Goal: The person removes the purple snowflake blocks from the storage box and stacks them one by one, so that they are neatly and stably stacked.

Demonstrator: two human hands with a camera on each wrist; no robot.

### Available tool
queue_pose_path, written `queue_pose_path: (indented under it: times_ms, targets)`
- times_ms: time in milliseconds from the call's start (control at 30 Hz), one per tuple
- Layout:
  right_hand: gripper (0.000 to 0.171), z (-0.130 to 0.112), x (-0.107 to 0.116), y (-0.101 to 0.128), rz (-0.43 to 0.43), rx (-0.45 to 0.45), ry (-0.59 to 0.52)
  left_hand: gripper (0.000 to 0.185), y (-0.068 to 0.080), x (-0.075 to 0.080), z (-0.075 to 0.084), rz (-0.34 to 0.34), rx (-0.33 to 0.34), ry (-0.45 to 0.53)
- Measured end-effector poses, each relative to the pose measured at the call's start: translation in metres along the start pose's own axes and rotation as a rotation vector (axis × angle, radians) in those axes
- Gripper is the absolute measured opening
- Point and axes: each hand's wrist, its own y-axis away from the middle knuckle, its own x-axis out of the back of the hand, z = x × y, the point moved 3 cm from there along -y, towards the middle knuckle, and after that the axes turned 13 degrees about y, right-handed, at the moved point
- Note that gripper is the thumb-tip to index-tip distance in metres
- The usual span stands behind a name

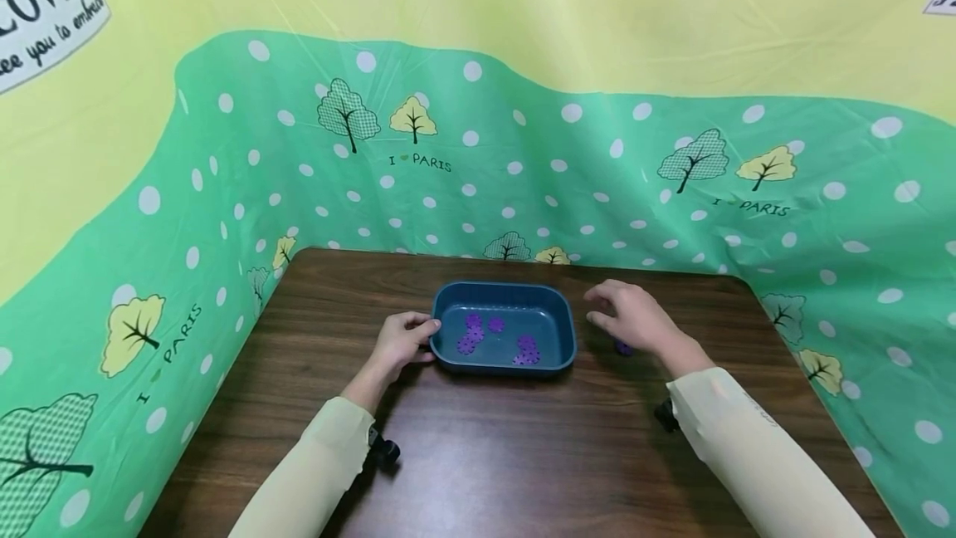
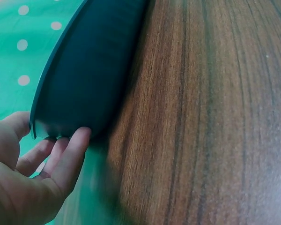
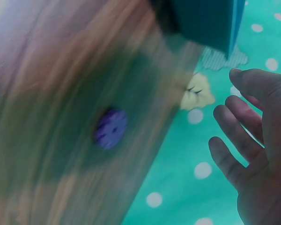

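A dark blue plastic basin (image 1: 502,291) stands on the table, with several small purple notched discs (image 1: 496,325) lying on its floor. At its left end my left hand (image 1: 403,341) grips the wall; in the left wrist view the thumb (image 2: 19,123) is at the rim and the fingers are against the outside. My right hand (image 1: 635,318) hovers just off the basin's right end, fingers apart and loosely bent, holding nothing. One more purple disc (image 3: 111,129) lies on the tabletop, partly hidden beneath the right hand in the head view.
The dark wood-grain table (image 1: 508,447) runs back to a green and yellow printed cloth (image 1: 523,189) hung behind it and along both sides. A small black device (image 1: 384,448) is strapped at the left wrist, another (image 1: 665,415) at the right.
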Motion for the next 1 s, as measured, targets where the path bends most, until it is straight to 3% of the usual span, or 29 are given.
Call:
queue_pose_path:
  times_ms: [500,1000]
  targets:
    - [0.027,-0.053,0.001,-0.030,0.007,0.077,-0.026,0.035,0.001,-0.001,0.000,0.005,-0.004,0.000]
    - [0.031,-0.087,-0.031,-0.058,-0.096,0.116,-0.041,0.038,-0.003,0.002,-0.003,0.002,-0.001,0.001]
